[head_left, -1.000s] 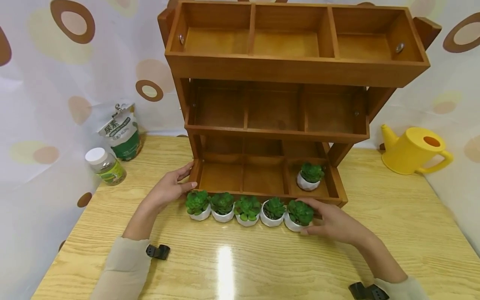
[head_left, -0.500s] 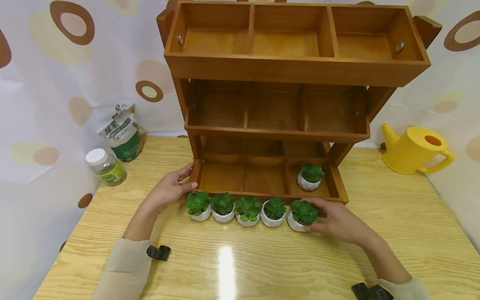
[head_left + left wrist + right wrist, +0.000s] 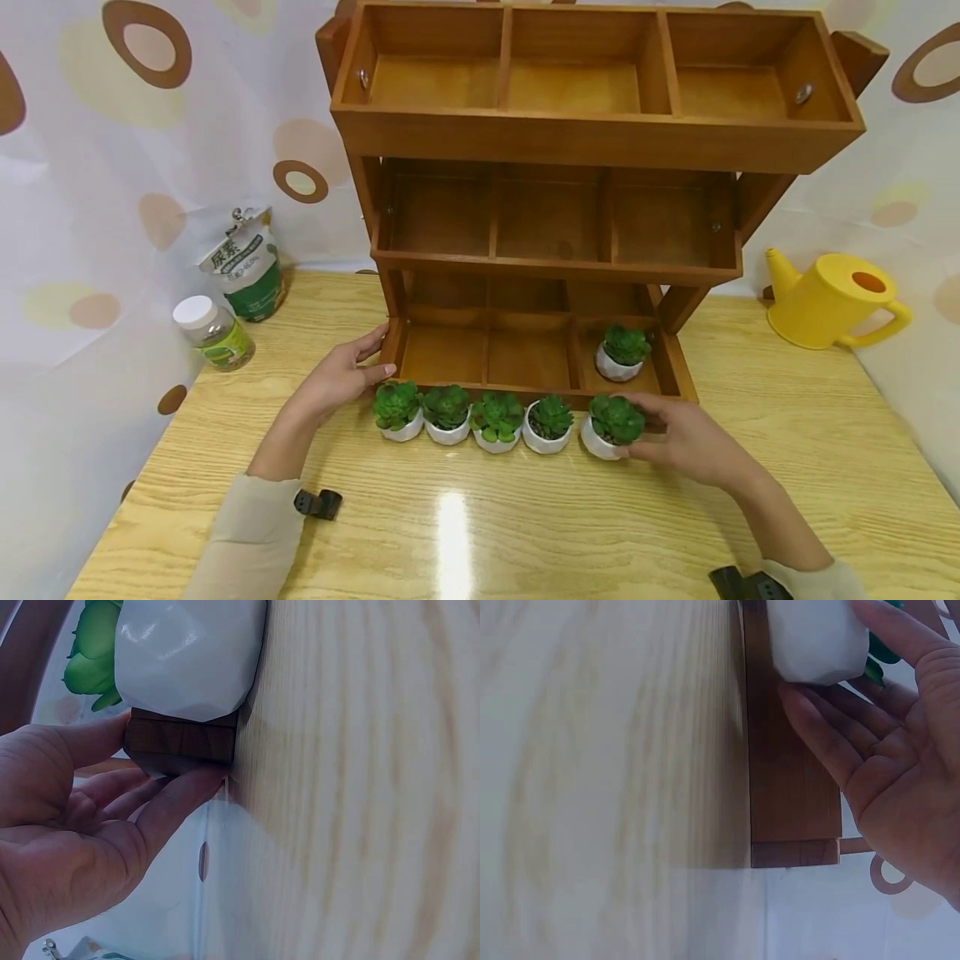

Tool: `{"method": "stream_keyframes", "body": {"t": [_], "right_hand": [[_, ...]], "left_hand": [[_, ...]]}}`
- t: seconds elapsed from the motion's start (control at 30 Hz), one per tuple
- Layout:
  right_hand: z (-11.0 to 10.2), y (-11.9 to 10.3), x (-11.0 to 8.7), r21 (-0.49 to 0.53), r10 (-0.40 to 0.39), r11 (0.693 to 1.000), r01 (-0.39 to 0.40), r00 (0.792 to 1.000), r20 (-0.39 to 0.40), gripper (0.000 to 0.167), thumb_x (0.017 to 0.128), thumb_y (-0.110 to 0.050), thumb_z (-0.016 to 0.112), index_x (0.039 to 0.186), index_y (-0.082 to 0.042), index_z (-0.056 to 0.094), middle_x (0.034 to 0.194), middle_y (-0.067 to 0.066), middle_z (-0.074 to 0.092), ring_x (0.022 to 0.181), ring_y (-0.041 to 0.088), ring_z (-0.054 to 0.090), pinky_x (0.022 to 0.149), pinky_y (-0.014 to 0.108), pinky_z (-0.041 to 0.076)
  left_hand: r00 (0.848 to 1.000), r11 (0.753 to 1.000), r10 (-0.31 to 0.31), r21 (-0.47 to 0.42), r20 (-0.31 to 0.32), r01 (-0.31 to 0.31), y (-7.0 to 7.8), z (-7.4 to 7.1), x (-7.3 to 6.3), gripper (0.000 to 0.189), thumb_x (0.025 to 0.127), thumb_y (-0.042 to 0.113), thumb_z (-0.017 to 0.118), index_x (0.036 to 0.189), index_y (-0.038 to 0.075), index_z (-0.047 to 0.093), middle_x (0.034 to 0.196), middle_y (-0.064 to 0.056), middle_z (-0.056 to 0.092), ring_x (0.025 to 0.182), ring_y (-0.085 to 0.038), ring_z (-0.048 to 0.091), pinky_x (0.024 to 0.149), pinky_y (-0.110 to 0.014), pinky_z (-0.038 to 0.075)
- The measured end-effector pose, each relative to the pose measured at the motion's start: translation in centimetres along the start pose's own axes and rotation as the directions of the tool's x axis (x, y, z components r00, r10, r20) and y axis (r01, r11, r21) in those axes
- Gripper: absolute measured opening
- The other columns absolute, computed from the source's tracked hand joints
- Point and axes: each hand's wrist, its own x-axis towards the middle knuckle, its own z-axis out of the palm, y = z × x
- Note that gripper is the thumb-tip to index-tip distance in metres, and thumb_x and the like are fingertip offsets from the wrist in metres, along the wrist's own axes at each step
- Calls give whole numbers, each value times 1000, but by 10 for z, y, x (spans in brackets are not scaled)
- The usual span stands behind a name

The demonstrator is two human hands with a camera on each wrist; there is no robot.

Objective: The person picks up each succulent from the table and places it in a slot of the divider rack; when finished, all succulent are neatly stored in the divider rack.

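My right hand (image 3: 686, 439) holds a potted succulent (image 3: 617, 419) in a white faceted pot between thumb and fingers. In the right wrist view that pot (image 3: 821, 641) hangs slightly above the tabletop, before the bottom tier's front edge. With thumb and fingers, my left hand (image 3: 341, 379) grips the left front corner of the three-tier wooden shelf (image 3: 592, 142). The left wrist view shows this corner (image 3: 180, 739) beside a white pot (image 3: 191, 656). Several more potted succulents (image 3: 495, 417) stand in a row along the shelf's front. Another succulent (image 3: 622, 353) sits in the bottom tier's right compartment.
A yellow watering can (image 3: 832, 300) stands on the table at the right. To the left are a jar with a white lid (image 3: 215, 333) and a green and white bag (image 3: 247, 267). A patterned sheet (image 3: 150, 125) hangs behind the shelf.
My right hand has moved a little to the right with the succulent, and a gap has opened between it and the row. My left hand stays at the shelf corner.
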Motion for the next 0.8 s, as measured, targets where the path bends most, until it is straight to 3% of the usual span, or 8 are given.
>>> {"method": "stream_keyframes", "body": {"t": [0.27, 0.53, 0.8], "right_hand": [[-7, -2, -3, -4, -3, 1000, 3, 1000, -22, 58, 86, -39, 81, 136, -17, 63, 122, -1, 72, 105, 5, 68, 87, 25, 57], [-17, -11, 0, -2, 10, 1000, -10, 1000, -23, 62, 86, -34, 82, 139, -9, 60, 124, 6, 71, 101, 1, 68, 83, 23, 58], [-25, -17, 6, 9, -27, 1000, 28, 999, -41, 62, 86, -28, 82, 140, -7, 59, 123, 8, 72, 100, -1, 67, 82, 18, 57]], "left_hand": [[1000, 1000, -8, -1, 1, 8, -1, 0, 1, 71, 104, 13, 56, 164, 19, 18, 170, -13, 19, 150, -38, 34, 113, -50, 44], [1000, 1000, -20, -9, 6, 20, -1, -1, 0, 71, 105, 14, 56, 164, 20, 17, 170, -14, 19, 148, -38, 37, 111, -49, 46], [999, 998, -48, -31, 15, 48, 0, 0, 1, 72, 104, 15, 57, 164, 21, 17, 169, -17, 18, 144, -38, 43, 105, -46, 52]]}}
